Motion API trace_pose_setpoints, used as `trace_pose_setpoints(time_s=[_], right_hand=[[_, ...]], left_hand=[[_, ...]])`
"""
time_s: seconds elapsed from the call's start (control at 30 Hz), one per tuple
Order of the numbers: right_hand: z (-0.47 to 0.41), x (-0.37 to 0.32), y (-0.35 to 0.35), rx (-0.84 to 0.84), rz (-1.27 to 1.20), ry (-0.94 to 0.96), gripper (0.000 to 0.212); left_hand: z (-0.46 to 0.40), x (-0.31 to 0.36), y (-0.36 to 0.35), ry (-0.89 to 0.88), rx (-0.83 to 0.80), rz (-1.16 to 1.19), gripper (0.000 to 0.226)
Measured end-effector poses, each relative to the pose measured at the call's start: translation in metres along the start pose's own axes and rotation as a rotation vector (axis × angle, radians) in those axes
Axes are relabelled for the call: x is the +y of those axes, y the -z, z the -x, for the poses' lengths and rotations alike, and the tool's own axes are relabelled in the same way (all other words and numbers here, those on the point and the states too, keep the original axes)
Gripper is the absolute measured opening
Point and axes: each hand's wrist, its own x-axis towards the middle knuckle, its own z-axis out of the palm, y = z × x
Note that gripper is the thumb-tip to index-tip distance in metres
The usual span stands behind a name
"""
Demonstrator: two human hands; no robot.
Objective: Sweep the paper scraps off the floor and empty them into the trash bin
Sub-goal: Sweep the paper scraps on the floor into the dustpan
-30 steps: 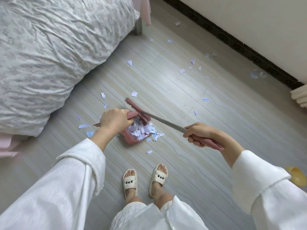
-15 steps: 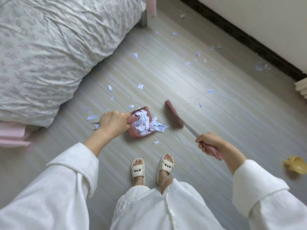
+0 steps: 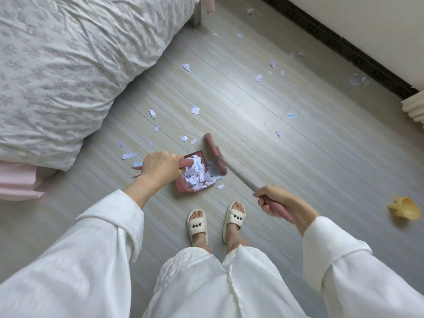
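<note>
A pink dustpan (image 3: 183, 190) rests on the floor in front of my feet, heaped with white and pale blue paper scraps (image 3: 197, 174). My left hand (image 3: 160, 168) grips its pink handle. My right hand (image 3: 273, 200) is closed on the pink grip of a broom; its grey shaft runs up-left to the pink broom head (image 3: 215, 157), which sits at the dustpan's right mouth. More loose scraps (image 3: 195, 110) lie scattered on the floor beyond the pan, toward the bed and the far wall. No trash bin is in view.
A bed with a floral quilt (image 3: 68, 76) fills the left side, its leg (image 3: 197, 17) at the top. A dark baseboard (image 3: 344, 49) runs along the wall at right. A yellow plastic cup (image 3: 405, 207) lies on the floor at far right. My sandalled feet (image 3: 215, 222) stand just behind the dustpan.
The broom head swung out to the right of the dustpan and has come back against its mouth. My right hand moved right and down. The dustpan stayed put in my left hand.
</note>
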Motion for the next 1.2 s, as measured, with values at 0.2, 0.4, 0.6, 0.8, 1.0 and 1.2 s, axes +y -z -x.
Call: trace_pose_setpoints(time_s=[0.2, 0.4, 0.6, 0.8, 1.0, 1.2], right_hand=[[0.014, -0.003, 0.008, -0.113, 0.009, -0.001, 0.011], [0.028, 0.017, -0.001, -0.023, 0.062, 0.102, 0.015], [0.026, 0.027, -0.028, 0.134, 0.075, 0.163, 0.010], [0.018, 0.025, -0.046, 0.185, 0.047, 0.157, 0.013], [0.006, 0.030, -0.056, 0.122, 0.142, 0.124, 0.007], [0.009, 0.014, -0.024, -0.111, -0.117, 0.006, 0.024]], left_hand=[[-0.001, -0.006, -0.003, -0.026, 0.000, 0.014, 0.026], [0.005, -0.019, -0.008, -0.045, -0.006, 0.000, 0.021], [0.020, -0.025, -0.001, -0.039, 0.007, 0.000, 0.019], [0.032, -0.031, 0.009, -0.018, -0.022, -0.036, 0.016], [0.030, -0.031, -0.004, -0.041, -0.025, -0.121, 0.015], [0.024, -0.021, -0.017, -0.108, 0.009, -0.145, 0.026]])
